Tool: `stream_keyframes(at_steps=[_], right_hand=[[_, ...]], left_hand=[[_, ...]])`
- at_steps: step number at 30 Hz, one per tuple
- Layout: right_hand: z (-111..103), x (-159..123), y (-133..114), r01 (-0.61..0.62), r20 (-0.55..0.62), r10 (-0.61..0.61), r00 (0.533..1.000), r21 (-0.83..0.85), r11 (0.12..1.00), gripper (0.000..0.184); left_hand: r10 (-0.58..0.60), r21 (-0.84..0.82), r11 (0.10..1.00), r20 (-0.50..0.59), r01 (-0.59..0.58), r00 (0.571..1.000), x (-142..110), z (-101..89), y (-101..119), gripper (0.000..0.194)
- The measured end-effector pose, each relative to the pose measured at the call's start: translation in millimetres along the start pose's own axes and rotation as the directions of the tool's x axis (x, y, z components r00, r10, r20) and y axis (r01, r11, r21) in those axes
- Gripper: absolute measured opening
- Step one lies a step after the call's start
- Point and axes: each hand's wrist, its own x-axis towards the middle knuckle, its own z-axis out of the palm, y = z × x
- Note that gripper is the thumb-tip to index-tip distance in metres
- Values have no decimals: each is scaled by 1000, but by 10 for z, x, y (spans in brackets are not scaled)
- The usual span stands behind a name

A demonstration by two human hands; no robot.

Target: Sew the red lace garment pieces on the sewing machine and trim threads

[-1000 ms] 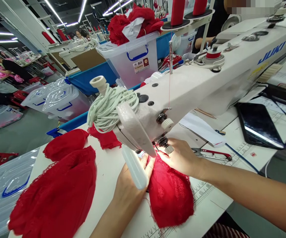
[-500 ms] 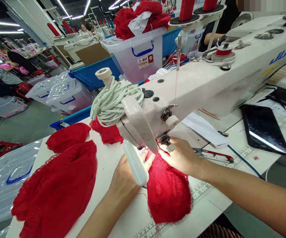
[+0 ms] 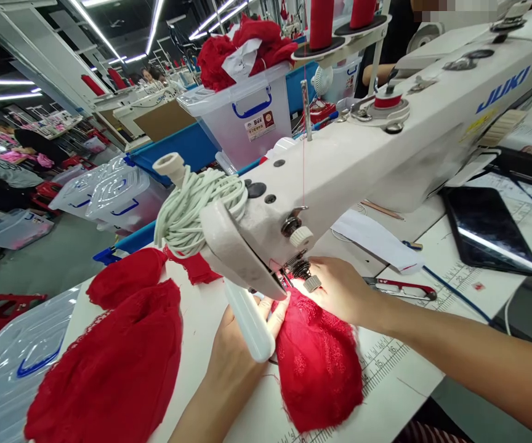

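Note:
A red lace piece lies on the white table under the head of a white JUKI sewing machine. My left hand rests flat on the lace's left edge, fingers stretched toward the needle, partly hidden behind the machine's white lamp tube. My right hand presses down on the lace just right of the presser foot, fingers together and flat. The needle area is brightly lit and mostly hidden by the machine head.
A stack of red lace pieces lies at the table's left. Red-handled snips and a dark tablet lie to the right. A clear bin of red fabric stands behind. Clear lids sit at the left. Other people work farther back.
Both hands stay on the lace at the needle; the piece has shifted only slightly. The view has moved a little.

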Motion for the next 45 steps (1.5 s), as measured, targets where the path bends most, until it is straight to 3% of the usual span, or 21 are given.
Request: stream_keyframes(at_steps=[6,14,40,45], right_hand=[[-43,22,54,46,-105,-48,993,-19,999,28],[21,38,90,61,-224,-84,971,-108,992,30],[35,28,90,92,-256,-111,960,-84,992,30],[41,26,104,142,-258,-150,954,-50,989,30]], left_hand=[[-14,-2,1000,15,14,1000,14,19,6,37],[1,22,1000,34,-2,999,36,-33,4,37],[56,20,998,21,-57,998,-6,-11,-37,40],[11,-5,1000,-62,-11,998,-47,98,1,40]])
